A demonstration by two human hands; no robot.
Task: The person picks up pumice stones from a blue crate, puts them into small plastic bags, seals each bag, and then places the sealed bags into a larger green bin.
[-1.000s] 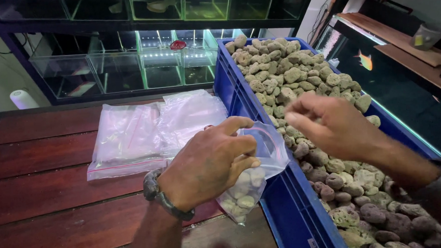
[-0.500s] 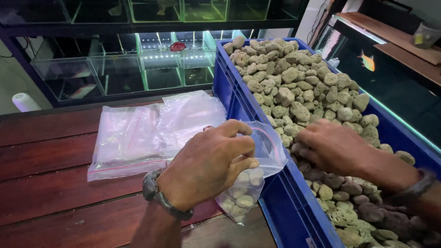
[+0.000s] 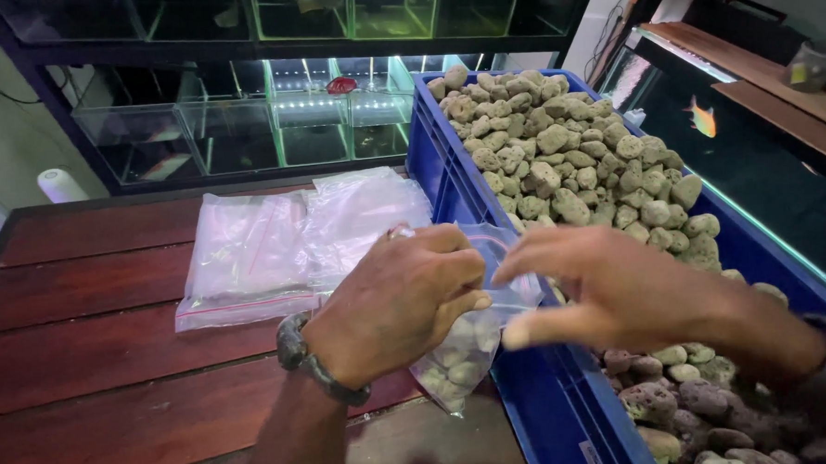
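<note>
Over the rim of a blue crate [image 3: 448,179] heaped with porous stones [image 3: 568,165], the left hand [image 3: 402,302] grips a part-filled clear zip bag [image 3: 469,345] while the right hand [image 3: 610,284], fingers loosely spread, meets its mouth, best held wide and steady.

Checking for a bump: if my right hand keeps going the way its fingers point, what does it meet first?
The right hand points left toward the clear plastic bag held by the left hand. It would probably meet the bag's open mouth first, though depth is unclear.
</note>
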